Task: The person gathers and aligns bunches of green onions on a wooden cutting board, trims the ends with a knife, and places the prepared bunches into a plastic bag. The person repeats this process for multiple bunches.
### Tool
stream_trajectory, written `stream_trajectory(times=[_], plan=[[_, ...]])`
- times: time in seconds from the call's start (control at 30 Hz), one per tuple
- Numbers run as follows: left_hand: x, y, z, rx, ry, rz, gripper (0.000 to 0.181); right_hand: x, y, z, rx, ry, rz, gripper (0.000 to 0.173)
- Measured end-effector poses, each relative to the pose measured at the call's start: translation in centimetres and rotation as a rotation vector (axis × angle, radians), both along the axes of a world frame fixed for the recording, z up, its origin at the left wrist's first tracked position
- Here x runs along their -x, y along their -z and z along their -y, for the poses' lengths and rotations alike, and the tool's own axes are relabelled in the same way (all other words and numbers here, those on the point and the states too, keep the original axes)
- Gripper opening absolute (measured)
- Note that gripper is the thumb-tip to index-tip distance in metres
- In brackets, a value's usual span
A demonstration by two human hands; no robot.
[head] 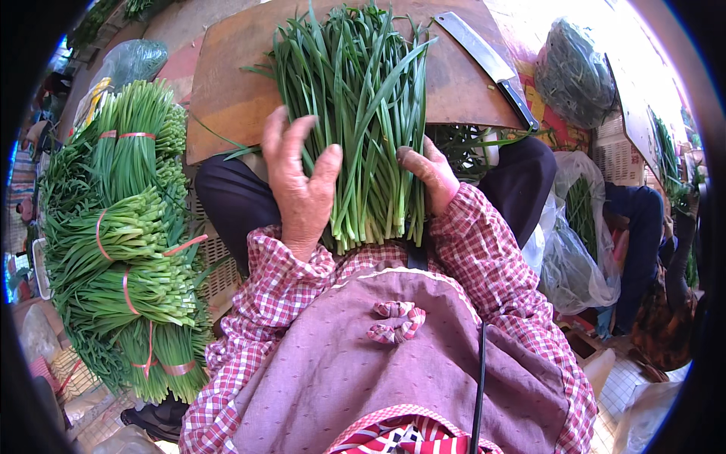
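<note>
A thick loose pile of green garlic chives [363,125] lies on a brown wooden board [232,85], its pale cut ends hanging over the near edge towards my lap. On the pile's left side is my left hand [303,176], fingers spread and slightly blurred, closed on nothing. My right hand [431,170] rests against the pile's right side near the stems, thumb on the leaves; part of its fingers is hidden behind the chives. A cleaver [482,59] with a black handle lies at the board's right, its handle end over the edge.
Banded chive bundles [136,284] are heaped at left over a plastic crate [218,272]. At right are a dark filled plastic bag [575,74], a clear bag with greens [581,244] and another person [663,272] beside a second board [638,113].
</note>
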State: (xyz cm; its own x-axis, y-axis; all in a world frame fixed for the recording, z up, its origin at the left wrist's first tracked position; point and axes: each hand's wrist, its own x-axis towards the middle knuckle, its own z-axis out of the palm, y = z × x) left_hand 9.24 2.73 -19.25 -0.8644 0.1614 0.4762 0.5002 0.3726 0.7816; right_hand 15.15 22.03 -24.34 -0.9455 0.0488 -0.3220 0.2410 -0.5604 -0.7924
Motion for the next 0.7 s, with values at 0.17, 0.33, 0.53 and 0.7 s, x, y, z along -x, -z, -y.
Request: stream_trajectory(times=[0.17,0.33,0.53,0.7], plan=[[0.6,-0.3,-3.8,0.341,0.105,-0.111,0.016,0.0,-0.8,0.3,0.045,0.022,0.028,0.058],[0.9,0.7,-5.6,0.508,0.072,-0.11,0.016,0.1,-0.5,0.2,-0.028,0.03,0.059,0.059],[2.8,1.1,-5.5,0.293,0.103,-0.129,0.009,0.4,0.2,-0.2,-0.053,0.004,0.082,0.063],[6.6,-0.8,2.3,-0.567,-0.336,0.299,0.008,0.5,1.1,-0.9,-0.13,0.055,0.093,0.067]])
